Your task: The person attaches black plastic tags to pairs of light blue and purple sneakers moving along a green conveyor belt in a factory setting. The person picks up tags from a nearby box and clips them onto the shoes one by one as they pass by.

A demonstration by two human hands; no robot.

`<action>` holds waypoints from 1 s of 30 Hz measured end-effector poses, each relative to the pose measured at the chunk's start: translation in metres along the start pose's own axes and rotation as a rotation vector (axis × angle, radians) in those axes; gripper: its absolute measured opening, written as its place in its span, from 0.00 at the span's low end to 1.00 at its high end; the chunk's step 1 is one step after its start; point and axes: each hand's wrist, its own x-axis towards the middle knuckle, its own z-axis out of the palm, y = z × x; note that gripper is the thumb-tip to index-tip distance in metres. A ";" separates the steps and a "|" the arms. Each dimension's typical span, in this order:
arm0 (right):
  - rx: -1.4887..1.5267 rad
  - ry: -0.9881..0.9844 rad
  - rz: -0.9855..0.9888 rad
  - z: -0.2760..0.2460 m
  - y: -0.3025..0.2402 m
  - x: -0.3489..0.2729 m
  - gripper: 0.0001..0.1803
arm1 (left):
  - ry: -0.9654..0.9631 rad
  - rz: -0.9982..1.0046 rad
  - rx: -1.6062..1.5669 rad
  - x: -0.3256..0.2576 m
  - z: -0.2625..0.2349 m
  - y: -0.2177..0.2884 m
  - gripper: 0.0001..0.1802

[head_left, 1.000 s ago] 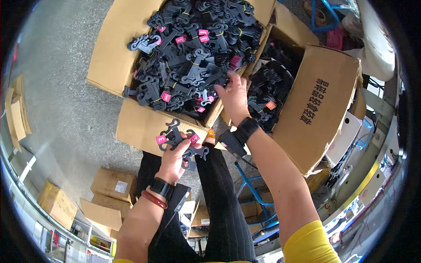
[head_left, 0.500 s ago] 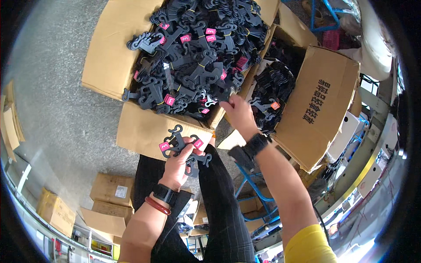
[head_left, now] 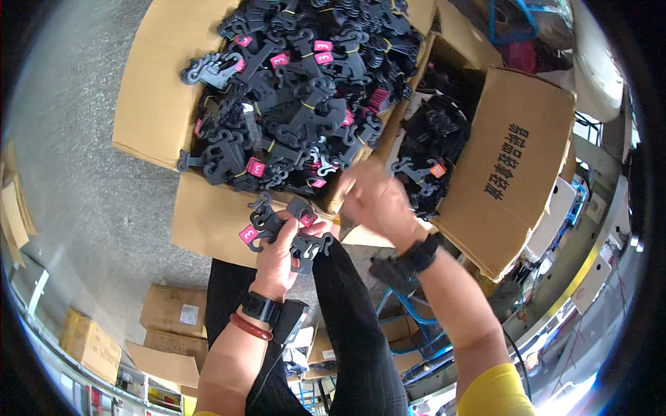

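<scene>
My left hand (head_left: pixel 276 262) is closed around several small black plastic hangers (head_left: pixel 264 220) with hooked ends, some carrying pink tags. It holds them above my lap, just beyond the near flap of a large open carton (head_left: pixel 156 76). Bundles of similar black hangers (head_left: pixel 295 104) fill that carton, some bound with thin yellow bands. Over the carton's near right corner is my right hand (head_left: pixel 378 201), blurred by motion. Its fingers are too smeared to show whether they hold anything.
To the right, a second open carton (head_left: pixel 513 139) holds more black hangers, one with an orange tag (head_left: pixel 438 170). Blue metal legs (head_left: pixel 409 305) stand below it. Closed cartons (head_left: pixel 173 308) sit on the floor at lower left. A metal frame (head_left: pixel 586 270) runs along the right.
My right hand has come slightly down and nearer, away from the large carton's edge. My left hand, still holding the hangers, has barely shifted. The view has moved a little.
</scene>
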 end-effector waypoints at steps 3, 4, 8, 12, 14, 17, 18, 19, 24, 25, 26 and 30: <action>-0.359 0.126 -0.050 -0.002 0.007 0.043 0.29 | 0.101 0.017 0.049 0.002 -0.002 0.002 0.12; -0.433 0.138 -0.020 0.004 0.011 0.053 0.26 | 0.058 0.052 0.037 0.003 -0.002 -0.001 0.13; -0.413 0.100 0.107 0.011 0.019 0.066 0.17 | 0.018 0.122 0.033 0.004 0.007 0.002 0.14; -0.176 0.227 0.124 0.002 0.015 0.038 0.12 | 0.017 0.095 0.017 0.003 -0.003 0.004 0.09; 0.054 0.199 0.389 -0.010 -0.012 0.022 0.12 | 0.013 0.101 0.002 0.003 -0.006 0.002 0.07; 0.261 0.159 0.644 -0.015 -0.048 -0.013 0.10 | -0.078 0.067 -0.081 0.000 -0.002 -0.001 0.09; 0.357 0.048 0.537 -0.010 -0.056 -0.027 0.08 | -0.116 0.062 -0.130 -0.002 0.002 -0.002 0.11; 0.425 -0.056 0.468 -0.001 -0.065 -0.036 0.08 | -0.119 -0.020 -0.117 -0.004 0.000 -0.002 0.13; 0.225 -0.278 -0.157 0.006 -0.056 -0.012 0.12 | -0.012 0.007 0.079 -0.004 -0.010 0.005 0.17; 0.227 -0.268 -0.275 0.007 -0.042 0.001 0.12 | 0.100 0.009 0.027 -0.009 0.003 0.013 0.17; 0.349 -0.291 0.173 -0.007 -0.055 0.025 0.13 | 0.118 0.006 -0.024 -0.003 -0.008 0.012 0.15; -0.031 0.301 0.136 0.017 -0.035 0.088 0.46 | 0.138 0.031 0.019 -0.009 0.001 0.026 0.11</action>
